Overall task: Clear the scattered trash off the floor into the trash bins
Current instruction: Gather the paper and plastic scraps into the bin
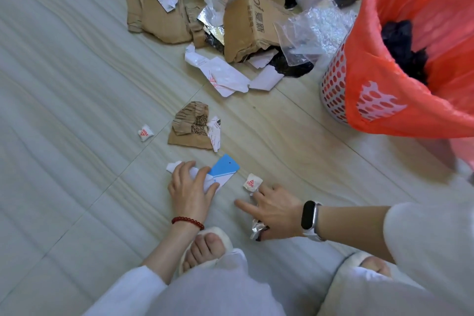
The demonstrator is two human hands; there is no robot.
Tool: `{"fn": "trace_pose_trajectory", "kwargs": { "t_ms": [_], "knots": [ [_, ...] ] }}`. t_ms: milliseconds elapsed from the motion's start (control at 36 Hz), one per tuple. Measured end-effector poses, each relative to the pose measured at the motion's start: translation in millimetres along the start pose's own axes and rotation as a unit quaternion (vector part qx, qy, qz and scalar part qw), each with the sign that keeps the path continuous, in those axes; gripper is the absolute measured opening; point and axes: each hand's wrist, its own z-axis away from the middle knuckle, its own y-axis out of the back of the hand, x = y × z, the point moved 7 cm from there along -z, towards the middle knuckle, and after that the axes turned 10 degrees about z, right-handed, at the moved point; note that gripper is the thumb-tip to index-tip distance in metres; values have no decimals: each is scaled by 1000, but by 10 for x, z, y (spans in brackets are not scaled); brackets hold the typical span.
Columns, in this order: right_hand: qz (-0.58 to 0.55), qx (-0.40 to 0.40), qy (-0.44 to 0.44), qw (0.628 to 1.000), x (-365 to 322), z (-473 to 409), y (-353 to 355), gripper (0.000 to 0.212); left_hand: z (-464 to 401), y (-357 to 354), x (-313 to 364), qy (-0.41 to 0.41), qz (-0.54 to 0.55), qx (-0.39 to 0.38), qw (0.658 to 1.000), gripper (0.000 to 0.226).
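Down at the lower centre of the frame, the left hand curls its fingers around a crumpled white paper that lies on the pale tiled floor, touching a blue tag just to its right. The right hand, wearing a black wristband, clutches a crumpled silver foil scrap in its palm while its extended fingers reach a small white packet with a red logo. Another such packet lies at centre left, near a torn cardboard piece. Torn cardboard, paper and clear plastic are heaped at the top centre. A perforated white trash bin lined with a red bag stands at the upper right.
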Motion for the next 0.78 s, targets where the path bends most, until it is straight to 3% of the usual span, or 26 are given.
{"fn": "trace_pose_trajectory", "kwargs": {
  "t_ms": [83, 222, 306, 444, 528, 667, 778],
  "knots": [
    [50, 11, 15, 999, -56, -45, -47, 73, -49, 19, 27, -3, 39, 18, 999, 30],
    [129, 96, 64, 985, -184, 9, -62, 24, -148, -19, 53, 48, 32, -39, 998, 26],
    [131, 157, 77, 976, -243, 76, -97, 7, -184, -33, 88, 67, 26, -64, 995, 25],
    [123, 231, 108, 959, -271, 123, -138, 10, -148, -13, 158, 42, 39, -67, 996, 20],
    [112, 270, 92, 952, -167, 144, -38, 11, -80, -6, 208, -39, 81, -49, 995, 21],
    [109, 277, -45, 954, 239, 38, 240, 54, 61, -2, 287, -89, 148, -23, 985, 32],
    [112, 219, -88, 965, 395, -93, 222, 37, 66, 12, 300, -102, 148, -11, 984, 28]
  ]
}}
